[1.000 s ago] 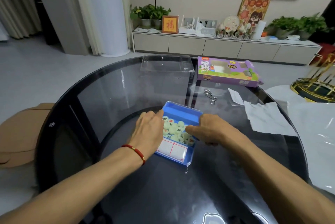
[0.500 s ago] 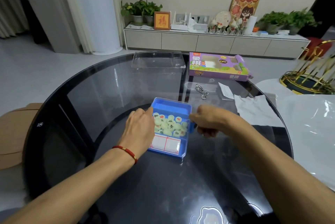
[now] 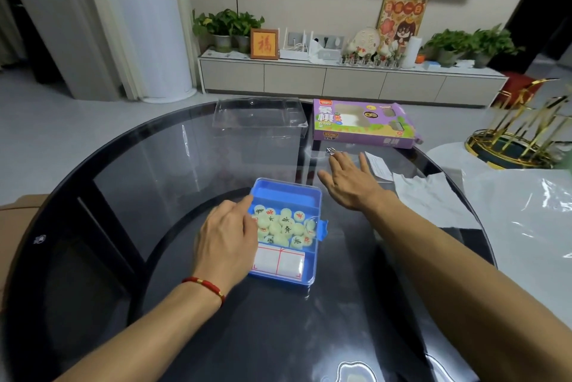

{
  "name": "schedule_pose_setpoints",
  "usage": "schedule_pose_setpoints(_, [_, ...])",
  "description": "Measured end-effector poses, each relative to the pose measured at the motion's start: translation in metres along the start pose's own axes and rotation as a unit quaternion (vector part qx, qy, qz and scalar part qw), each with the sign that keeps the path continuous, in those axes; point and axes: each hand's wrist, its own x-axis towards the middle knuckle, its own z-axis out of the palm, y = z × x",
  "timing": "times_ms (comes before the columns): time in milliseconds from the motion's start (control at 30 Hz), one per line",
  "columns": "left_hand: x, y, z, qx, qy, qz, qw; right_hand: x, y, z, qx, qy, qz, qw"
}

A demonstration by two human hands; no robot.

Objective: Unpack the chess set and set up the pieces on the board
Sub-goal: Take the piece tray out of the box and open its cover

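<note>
Head camera shows the small blue plastic case with a clear lid [image 3: 286,233] lying at the centre of the frame on the round dark glass table [image 3: 161,171], holding a heap of pale round chess pieces marked in red and black characters [image 3: 284,228] and, nearer the person, a folded white sheet ruled with red lines [image 3: 278,263], probably the paper board. The left hand [image 3: 227,237] rests on the case's left edge, fingers gently curved and index finger lying along the rim, steadying it rather than gripping it. A second ago the right hand [image 3: 348,183] was curled at the case's right side beside the blue latch tab [image 3: 322,229]; now it has let go and reaches toward the upper right with fingers spread and straight, holding nothing. Its fingertips are near a small metal object [image 3: 330,150], mostly hidden by the hand, which earlier looked like small scissors. That suggests the case would not open by hand and a tool is being fetched, so unpacking has barely begun. Beyond lie a clear plastic tray [image 3: 258,114], a purple cardboard game box [image 3: 362,123], a white paper slip [image 3: 378,165] and crumpled white paper [image 3: 430,199]. Whether the lid is sealed or merely latched cannot be told, and the left palm covers part of the pieces.
</note>
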Motion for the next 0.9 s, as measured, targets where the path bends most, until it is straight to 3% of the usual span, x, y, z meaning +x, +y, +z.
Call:
schedule_pose_setpoints(200, [-0.001, -0.001, 0.004, -0.026, 0.016, -0.019, 0.999, 0.002, 0.014, -0.007, -0.010, 0.053, -0.023, 0.998])
schedule_pose_setpoints(300, [-0.002, 0.000, 0.004, -0.030, 0.027, -0.024, 0.999, -0.017, 0.015, -0.003, -0.099, 0.154, 0.111, 0.977])
schedule_pose_setpoints(400, [-0.002, -0.001, 0.005, -0.032, 0.024, -0.024, 0.999, -0.022, 0.014, 0.000, -0.072, 0.100, 0.181, 0.976])
schedule_pose_setpoints(467, [-0.002, -0.002, 0.004, -0.032, 0.016, -0.021, 0.999, -0.016, 0.021, -0.001, -0.052, 0.046, 0.168, 0.983])
schedule_pose_setpoints(533, [-0.001, 0.000, 0.002, -0.035, -0.005, -0.022, 0.999, -0.015, 0.022, -0.008, -0.036, 0.047, 0.149, 0.987])
schedule_pose_setpoints(633, [-0.004, 0.005, -0.005, -0.015, -0.039, -0.012, 0.999, -0.040, 0.003, -0.031, 0.009, 0.151, 0.092, 0.984])
schedule_pose_setpoints(700, [-0.015, 0.010, -0.008, 0.043, -0.026, 0.048, 0.998, -0.070, -0.018, -0.044, 0.074, 0.202, 0.049, 0.975])
schedule_pose_setpoints(800, [-0.036, 0.020, -0.006, 0.101, -0.028, 0.146, 0.984, -0.106, -0.045, -0.049, 0.179, 0.076, 0.066, 0.979])
schedule_pose_setpoints(900, [-0.047, 0.029, 0.001, 0.160, -0.125, 0.149, 0.968, -0.118, -0.058, -0.040, 0.247, -0.030, 0.075, 0.966])
